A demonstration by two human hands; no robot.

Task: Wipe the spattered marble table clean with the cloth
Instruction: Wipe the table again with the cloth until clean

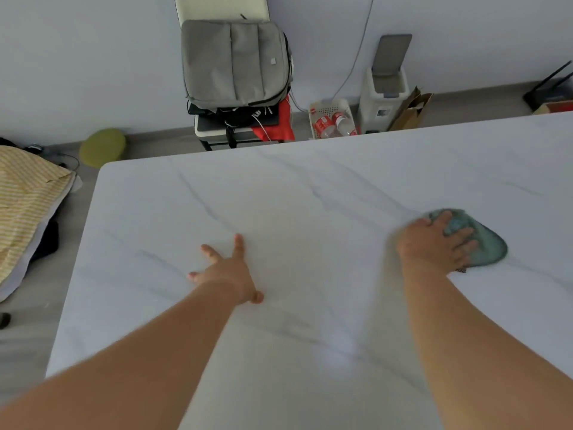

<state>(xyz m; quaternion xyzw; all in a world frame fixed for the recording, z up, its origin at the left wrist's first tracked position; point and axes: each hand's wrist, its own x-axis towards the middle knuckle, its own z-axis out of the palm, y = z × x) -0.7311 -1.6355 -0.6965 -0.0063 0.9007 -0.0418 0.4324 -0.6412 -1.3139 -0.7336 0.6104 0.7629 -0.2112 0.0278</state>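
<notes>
On the white marble table (279, 218) with its faint grey veining, we kept both bare hands down on the slab. Our right hand (434, 243) lay on top of the crumpled teal cloth (486, 243), fingers spread and curved over its bunched top, palm pressing it against the stone; the cloth sat toward the right side of the table, about midway between the near and far edges, and part of it stuck out beyond the fingertips. That area was blurred, so we could not tell whether the fingers pinched the fabric or only pressed it. Our left hand (228, 274) rested flat near the middle of the slab, well apart from the cloth, fingers splayed wide and straight, holding nothing. No spatter could be made out on the surface at this sharpness. Beyond the far edge stood a white chair (223, 7) against the pale wall, carrying a grey fabric backpack (235, 63) above dark items and a red cloth (279, 125). Right of the chair were a white perforated basket (331, 107) holding plastic bottles with red labels (322, 124), a white bin with a raised grey lid (384, 91) and a brown paper bag (409, 110). Left of the table, on the floor, lay a round green cushion (102, 147) and yellow striped bedding (28, 200).
</notes>
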